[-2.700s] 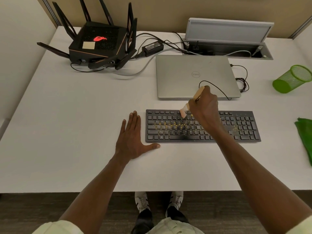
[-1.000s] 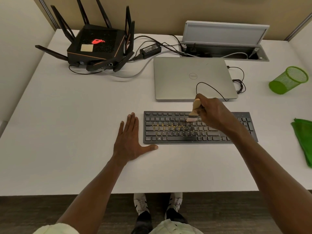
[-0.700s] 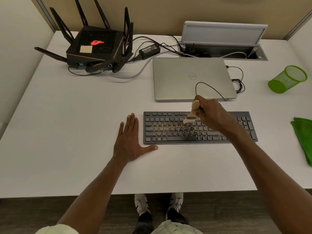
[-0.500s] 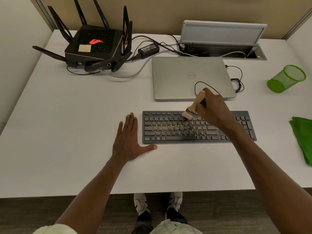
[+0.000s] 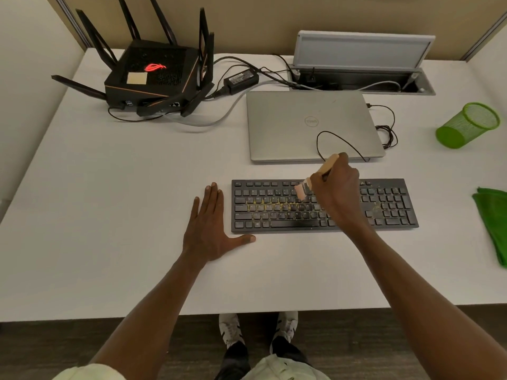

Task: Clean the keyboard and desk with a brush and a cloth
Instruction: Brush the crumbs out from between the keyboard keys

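Note:
A black keyboard (image 5: 277, 212) lies on the white desk (image 5: 115, 215), with yellowish crumbs among its middle keys and some near the numpad. My right hand (image 5: 336, 192) grips a small wooden-handled brush (image 5: 303, 189), its pale bristles on the upper key rows right of centre. My left hand (image 5: 210, 229) lies flat on the desk, fingers straight, against the keyboard's left end with the thumb along its front edge. A green cloth (image 5: 493, 218) lies at the desk's right edge, partly cut off.
A closed silver laptop (image 5: 301, 124) sits just behind the keyboard, with a thin black cable looped on it. A black router with antennas (image 5: 156, 78) and a power adapter (image 5: 241, 79) stand at the back left. A green mesh cup (image 5: 466, 126) lies tipped at the right. An open cable hatch (image 5: 362, 64) is at the back.
The right hand has stroked the brush back and forth over the keyboard's upper rows, ending slightly lower and more tilted than half a second ago. The left hand has stayed flat in place.

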`<action>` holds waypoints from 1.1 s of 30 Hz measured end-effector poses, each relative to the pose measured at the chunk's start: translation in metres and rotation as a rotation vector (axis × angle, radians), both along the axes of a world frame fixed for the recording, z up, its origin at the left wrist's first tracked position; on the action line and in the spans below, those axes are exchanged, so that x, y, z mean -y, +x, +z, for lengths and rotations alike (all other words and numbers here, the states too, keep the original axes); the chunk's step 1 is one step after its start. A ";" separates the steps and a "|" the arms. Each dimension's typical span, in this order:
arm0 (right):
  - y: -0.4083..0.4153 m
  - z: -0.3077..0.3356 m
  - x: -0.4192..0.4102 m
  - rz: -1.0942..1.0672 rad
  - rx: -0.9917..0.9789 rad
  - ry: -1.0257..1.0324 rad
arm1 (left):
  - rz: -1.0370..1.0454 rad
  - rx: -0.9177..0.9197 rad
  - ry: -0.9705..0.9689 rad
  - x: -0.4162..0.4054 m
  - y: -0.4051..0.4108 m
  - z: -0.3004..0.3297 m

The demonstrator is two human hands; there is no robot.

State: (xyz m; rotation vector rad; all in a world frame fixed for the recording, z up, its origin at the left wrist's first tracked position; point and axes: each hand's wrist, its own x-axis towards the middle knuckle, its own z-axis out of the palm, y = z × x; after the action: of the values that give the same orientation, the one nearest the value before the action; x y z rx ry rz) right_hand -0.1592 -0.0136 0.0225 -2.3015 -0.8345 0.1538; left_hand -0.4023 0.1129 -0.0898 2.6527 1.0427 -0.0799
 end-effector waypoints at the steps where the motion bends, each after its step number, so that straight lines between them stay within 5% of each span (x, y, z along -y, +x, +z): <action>1: 0.002 0.001 -0.002 -0.019 0.008 0.011 | -0.002 0.000 -0.003 0.000 0.000 0.000; 33: -0.001 0.000 -0.006 0.013 -0.027 -0.032 | -0.001 0.024 0.018 0.001 -0.001 -0.001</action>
State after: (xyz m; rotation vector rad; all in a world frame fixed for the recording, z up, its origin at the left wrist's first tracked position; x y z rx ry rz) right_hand -0.1605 -0.0080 0.0224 -2.3193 -0.8397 0.2048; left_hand -0.4036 0.1120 -0.0905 2.6631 1.0397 -0.0388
